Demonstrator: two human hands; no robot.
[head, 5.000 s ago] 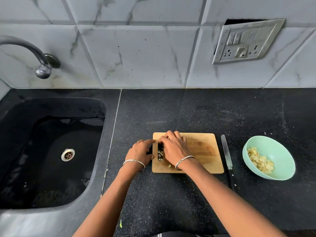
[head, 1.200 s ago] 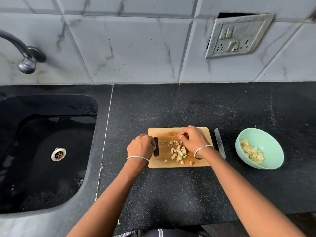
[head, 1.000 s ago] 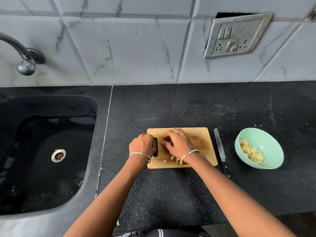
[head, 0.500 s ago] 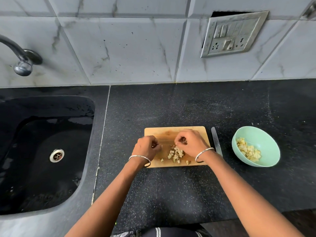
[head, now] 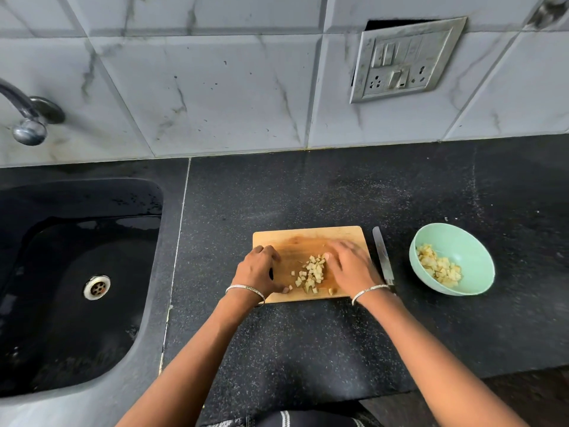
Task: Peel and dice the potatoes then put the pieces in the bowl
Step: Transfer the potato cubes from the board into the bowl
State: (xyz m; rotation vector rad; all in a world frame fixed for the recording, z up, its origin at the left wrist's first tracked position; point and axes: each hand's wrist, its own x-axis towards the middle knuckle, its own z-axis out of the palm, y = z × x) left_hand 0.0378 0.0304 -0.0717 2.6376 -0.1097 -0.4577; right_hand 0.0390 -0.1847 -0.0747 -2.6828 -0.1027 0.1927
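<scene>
Potato dice [head: 311, 274] lie between flat right hand [head: 351, 268] and left hand [head: 255, 272], grip unclear.

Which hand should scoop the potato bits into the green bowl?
Right. The right hand lies open beside the potato pieces, nearer the bowl; the left hand holds the left edge of the cutting board, farther away.

Blur smears right hand [head: 351, 268], fingers unclear; it covers right side of board [head: 308, 238]. Board's left edge and slot hidden under left hand [head: 257, 272], grip can't be told. Handle of knife [head: 381, 252] hidden behind right wrist. Left edge cuts tap [head: 29, 118] and sink [head: 77, 192]. Forearms cut by bottom edge, clothing [head: 286, 419] barely in. Markings on socket plate [head: 403, 60] too small to read
</scene>
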